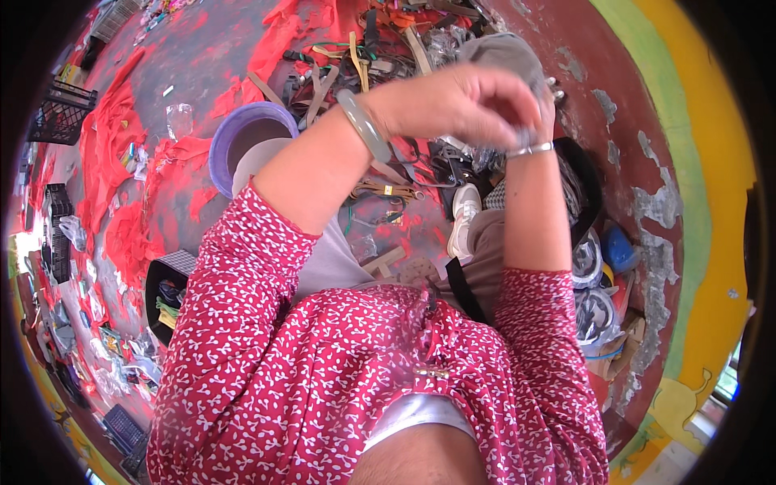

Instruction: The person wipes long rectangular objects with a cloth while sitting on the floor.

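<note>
My left hand [453, 103], with a pale bangle on its wrist, reaches across to my right wrist. Its fingers are bent and blurred; thumb and fingertips come together beside the silver bracelet [530, 149], and whatever they pinch is too smeared to name. My right hand [546, 117] is mostly hidden behind the left hand and a grey cap [505, 61]. The cap is raised above the floor, and the right hand appears closed on its lower edge, though the fingers do not show.
Beside my left knee stands a purple bucket [217, 153]. Straps and scraps [356, 69] lie heaped on the floor ahead, among red cloth [121, 162]. A black crate [63, 111] is at far left. A peeling red wall [651, 186] rises close on the right, with wrapped items [594, 315] at its foot.
</note>
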Demonstrator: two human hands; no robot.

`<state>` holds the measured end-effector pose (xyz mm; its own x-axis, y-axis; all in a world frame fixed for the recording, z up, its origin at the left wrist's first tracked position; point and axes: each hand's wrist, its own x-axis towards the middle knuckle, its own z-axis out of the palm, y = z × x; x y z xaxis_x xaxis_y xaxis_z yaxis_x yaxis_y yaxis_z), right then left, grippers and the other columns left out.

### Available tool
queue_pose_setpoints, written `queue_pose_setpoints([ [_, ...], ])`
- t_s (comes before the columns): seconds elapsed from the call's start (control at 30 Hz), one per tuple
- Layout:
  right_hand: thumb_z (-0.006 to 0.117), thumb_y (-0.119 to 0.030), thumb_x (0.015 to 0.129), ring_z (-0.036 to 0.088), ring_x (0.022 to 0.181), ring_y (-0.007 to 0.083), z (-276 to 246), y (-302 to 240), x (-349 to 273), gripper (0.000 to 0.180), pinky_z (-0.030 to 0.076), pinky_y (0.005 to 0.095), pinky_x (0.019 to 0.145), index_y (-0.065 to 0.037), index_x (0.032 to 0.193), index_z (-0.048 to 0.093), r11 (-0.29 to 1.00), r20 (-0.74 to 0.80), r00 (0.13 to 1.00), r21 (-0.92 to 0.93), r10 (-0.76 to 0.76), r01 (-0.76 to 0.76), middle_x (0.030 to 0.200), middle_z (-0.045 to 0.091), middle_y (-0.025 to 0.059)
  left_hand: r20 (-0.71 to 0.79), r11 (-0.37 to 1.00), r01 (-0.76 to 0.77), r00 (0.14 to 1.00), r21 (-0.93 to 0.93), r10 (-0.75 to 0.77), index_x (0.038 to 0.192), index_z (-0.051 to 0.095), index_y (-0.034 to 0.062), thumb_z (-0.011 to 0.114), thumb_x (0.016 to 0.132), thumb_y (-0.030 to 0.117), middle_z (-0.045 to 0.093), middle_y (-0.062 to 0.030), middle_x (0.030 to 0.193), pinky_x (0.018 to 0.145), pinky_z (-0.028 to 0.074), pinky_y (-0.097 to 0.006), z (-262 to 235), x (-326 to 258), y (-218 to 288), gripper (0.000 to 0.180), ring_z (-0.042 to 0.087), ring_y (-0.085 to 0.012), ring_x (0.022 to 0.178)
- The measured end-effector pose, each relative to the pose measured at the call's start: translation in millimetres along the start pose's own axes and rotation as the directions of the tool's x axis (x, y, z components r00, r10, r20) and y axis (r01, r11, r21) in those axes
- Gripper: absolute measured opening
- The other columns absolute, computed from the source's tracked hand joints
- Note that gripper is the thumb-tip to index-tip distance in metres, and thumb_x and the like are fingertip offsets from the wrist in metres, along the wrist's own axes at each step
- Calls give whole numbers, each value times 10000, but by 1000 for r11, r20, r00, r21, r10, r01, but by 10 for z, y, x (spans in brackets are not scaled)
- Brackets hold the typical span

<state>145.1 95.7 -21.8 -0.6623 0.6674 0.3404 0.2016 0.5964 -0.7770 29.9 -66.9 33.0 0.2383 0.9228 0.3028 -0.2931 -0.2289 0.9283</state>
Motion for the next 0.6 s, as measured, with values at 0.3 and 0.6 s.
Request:
queue_pose_setpoints([
  [0.3,584,-114,745,581,760,226,-347,-692,181,161,471,292,688,-49,886,625,524,37,714,-652,-699,547,836,600,81,-692,669,481,719,566,69,935,624,46,548,847,186,654,-85,834,701,489,-284,-1033,-257,-674,182,620,-163,763],
  [0.6,522,-56,856,549,744,100,-150,-275,-162,291,459,223,594,-22,1143,491,800,106,962,538,250,-267,974,562,59,-631,-44,748,524,662,-572,887,644,-10,559,736,120,634,-208,938,783,502,-398,-844,-1297,-3055,216,626,-327,877],
])
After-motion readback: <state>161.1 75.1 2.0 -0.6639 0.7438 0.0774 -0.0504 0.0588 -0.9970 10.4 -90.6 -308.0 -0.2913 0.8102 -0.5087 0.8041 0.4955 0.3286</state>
